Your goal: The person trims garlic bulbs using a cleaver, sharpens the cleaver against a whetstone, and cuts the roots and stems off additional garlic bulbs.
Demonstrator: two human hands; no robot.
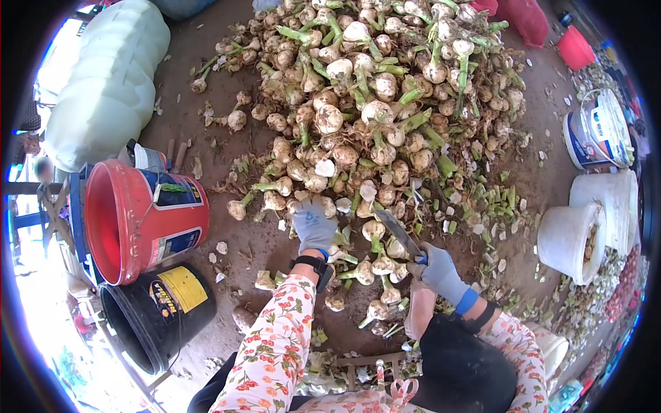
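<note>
A big heap of pale, dirt-marked bulbs with cut green stalks [377,112] fills the upper middle. My left hand [314,224], in a grey glove, reaches to the heap's near edge; its fingertips are at the bulbs there, and the fingers are partly hidden. In my gloved right hand [441,272] is a knife [397,232], its broad blade pointing up and left over the bulbs. Several loose bulbs [364,272] lie between my two hands, close to my body.
A red bucket [165,213] and a black bucket [165,310] lie tipped at left, below a large pale container [103,89]. On the right are white buckets [561,241] and a blue-and-white bucket [582,141]. Cut stalk pieces [492,199] litter the ground.
</note>
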